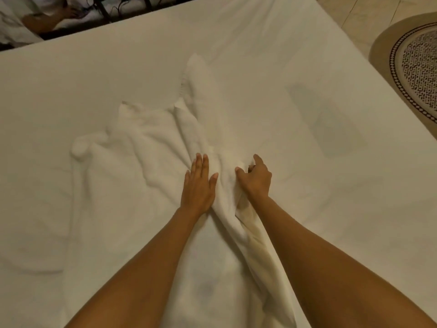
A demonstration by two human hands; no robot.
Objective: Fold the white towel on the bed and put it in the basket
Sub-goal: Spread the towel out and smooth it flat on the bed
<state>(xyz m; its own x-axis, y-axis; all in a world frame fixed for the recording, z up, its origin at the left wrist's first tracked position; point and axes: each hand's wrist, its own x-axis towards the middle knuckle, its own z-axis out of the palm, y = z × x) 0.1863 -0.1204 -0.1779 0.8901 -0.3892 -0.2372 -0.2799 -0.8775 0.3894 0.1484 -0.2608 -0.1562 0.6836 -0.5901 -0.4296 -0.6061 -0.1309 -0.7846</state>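
The white towel (142,147) lies crumpled and spread over the white bed (307,67), running from the far middle down to the near edge. My left hand (198,183) rests flat on it with straight fingers. Just to the right, my right hand (256,178) has its fingers curled round a bunched fold of the towel. No basket is in view.
A round patterned rug (416,65) lies on the tiled floor off the bed's right edge. Beyond the bed's far edge at the top left, another person's arm (45,20) and white fabric show behind a dark frame.
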